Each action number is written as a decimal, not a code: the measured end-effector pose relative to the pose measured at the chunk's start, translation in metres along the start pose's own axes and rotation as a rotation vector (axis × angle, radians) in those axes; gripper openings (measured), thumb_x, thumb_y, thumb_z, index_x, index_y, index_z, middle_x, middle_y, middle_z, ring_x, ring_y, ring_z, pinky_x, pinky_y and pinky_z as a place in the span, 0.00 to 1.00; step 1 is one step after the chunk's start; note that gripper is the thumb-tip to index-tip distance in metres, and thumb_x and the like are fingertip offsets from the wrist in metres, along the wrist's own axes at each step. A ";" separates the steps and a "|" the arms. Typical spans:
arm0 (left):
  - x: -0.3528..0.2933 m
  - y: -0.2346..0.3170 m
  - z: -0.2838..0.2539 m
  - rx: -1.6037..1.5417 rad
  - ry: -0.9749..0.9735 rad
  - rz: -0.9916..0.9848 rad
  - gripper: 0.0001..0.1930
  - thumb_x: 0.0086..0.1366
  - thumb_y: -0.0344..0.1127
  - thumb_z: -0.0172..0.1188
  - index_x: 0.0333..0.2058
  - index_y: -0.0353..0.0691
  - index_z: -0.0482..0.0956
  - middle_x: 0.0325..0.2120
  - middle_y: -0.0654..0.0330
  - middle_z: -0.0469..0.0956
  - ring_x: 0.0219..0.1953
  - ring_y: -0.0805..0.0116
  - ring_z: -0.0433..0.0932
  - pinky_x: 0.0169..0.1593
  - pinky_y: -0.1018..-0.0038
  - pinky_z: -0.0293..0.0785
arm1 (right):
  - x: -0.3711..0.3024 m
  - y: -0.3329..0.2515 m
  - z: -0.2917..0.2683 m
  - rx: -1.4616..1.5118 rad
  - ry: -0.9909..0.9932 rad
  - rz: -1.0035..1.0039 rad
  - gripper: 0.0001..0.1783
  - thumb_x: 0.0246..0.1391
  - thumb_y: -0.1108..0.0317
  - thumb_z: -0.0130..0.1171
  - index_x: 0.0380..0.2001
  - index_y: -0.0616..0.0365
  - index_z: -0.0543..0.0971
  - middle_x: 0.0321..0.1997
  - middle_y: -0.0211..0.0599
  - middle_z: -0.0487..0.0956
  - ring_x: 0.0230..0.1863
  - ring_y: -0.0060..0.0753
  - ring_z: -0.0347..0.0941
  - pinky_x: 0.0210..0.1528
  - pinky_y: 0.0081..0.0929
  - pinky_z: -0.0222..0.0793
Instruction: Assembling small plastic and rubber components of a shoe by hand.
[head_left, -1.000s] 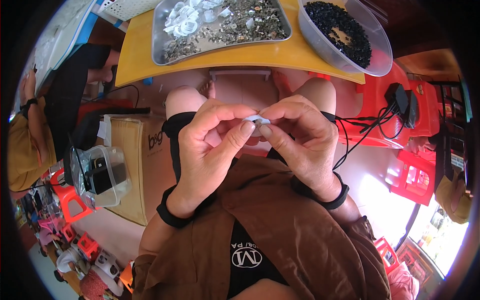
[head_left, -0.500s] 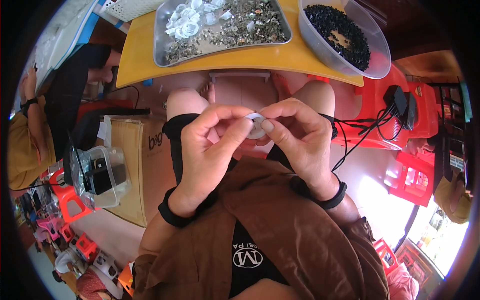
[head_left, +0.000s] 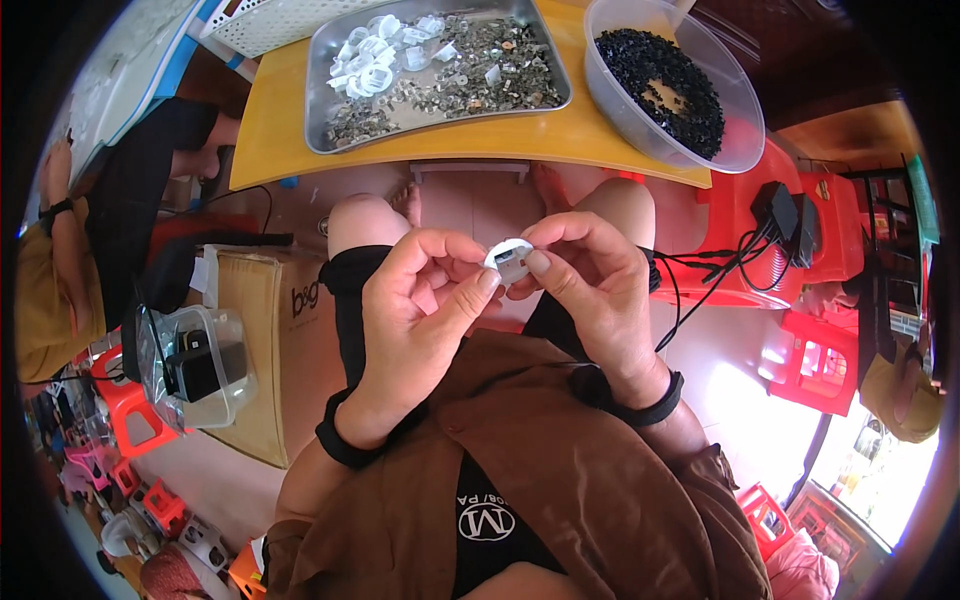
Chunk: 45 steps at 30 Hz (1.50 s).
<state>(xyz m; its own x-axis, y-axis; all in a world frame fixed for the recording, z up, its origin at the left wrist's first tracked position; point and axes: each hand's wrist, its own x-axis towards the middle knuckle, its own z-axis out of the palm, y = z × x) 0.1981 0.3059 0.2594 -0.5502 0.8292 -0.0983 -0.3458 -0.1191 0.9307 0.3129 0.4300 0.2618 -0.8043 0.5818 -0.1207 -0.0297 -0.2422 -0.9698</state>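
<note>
Over my lap I hold a small round white plastic part (head_left: 510, 258) between both hands. Its upper face shows a recess with something dark and metallic-looking inside, too small to make out. My left hand (head_left: 415, 305) pinches its left edge with thumb and fingertips. The opposite edge is gripped by the thumb and index finger of my right hand (head_left: 600, 285). Beyond my knees, a metal tray (head_left: 440, 118) on the yellow table (head_left: 290, 160) holds clear white plastic rings (head_left: 370, 65) and many little metal pieces (head_left: 510, 75).
A clear plastic bowl (head_left: 735, 150) of small black pieces (head_left: 665, 90) overhangs the table's right corner. Black cables (head_left: 740, 240) hang by red stools (head_left: 815, 360) at right. On my left stand a cardboard box (head_left: 250, 350) and a clear bin (head_left: 240, 385). Another person (head_left: 70, 250) sits far left.
The white part has tilted between my fingers, so its recess shows more. My fingertips have shifted slightly on its rim. The view has moved a little.
</note>
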 end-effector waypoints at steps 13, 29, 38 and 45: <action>0.005 0.008 -0.002 0.772 0.051 0.988 0.15 0.44 0.15 0.67 0.31 0.38 0.80 0.32 0.58 0.73 0.33 0.61 0.80 0.32 0.74 0.78 | 0.004 -0.001 0.006 -0.436 0.122 -0.726 0.18 0.27 0.87 0.64 0.25 0.56 0.75 0.32 0.36 0.79 0.33 0.35 0.76 0.33 0.26 0.72; 0.003 0.006 -0.007 -0.080 0.066 0.059 0.10 0.62 0.25 0.58 0.42 0.32 0.71 0.30 0.60 0.76 0.32 0.75 0.77 0.32 0.81 0.76 | 0.002 0.001 0.013 -0.359 0.058 -0.449 0.21 0.38 0.80 0.68 0.40 0.62 0.77 0.33 0.38 0.76 0.31 0.27 0.76 0.33 0.21 0.73; 0.002 0.004 -0.015 -0.017 0.055 0.018 0.12 0.62 0.26 0.58 0.44 0.34 0.73 0.28 0.63 0.76 0.29 0.79 0.76 0.25 0.88 0.72 | 0.005 -0.001 0.014 -0.677 -0.035 -0.496 0.26 0.36 0.79 0.69 0.43 0.55 0.78 0.32 0.35 0.75 0.26 0.27 0.73 0.26 0.22 0.71; 0.006 0.003 -0.018 -0.034 0.106 0.010 0.12 0.67 0.35 0.55 0.45 0.34 0.73 0.34 0.60 0.75 0.38 0.74 0.75 0.41 0.75 0.74 | 0.005 -0.007 0.007 -0.586 -0.002 -0.375 0.25 0.35 0.78 0.70 0.43 0.61 0.77 0.35 0.32 0.77 0.31 0.21 0.74 0.32 0.18 0.71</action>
<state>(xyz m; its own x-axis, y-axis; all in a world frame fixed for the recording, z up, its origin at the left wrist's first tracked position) 0.1800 0.3011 0.2548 -0.6303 0.7658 -0.1275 -0.3647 -0.1471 0.9194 0.3048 0.4297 0.2699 -0.8034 0.5430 0.2445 0.0195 0.4344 -0.9005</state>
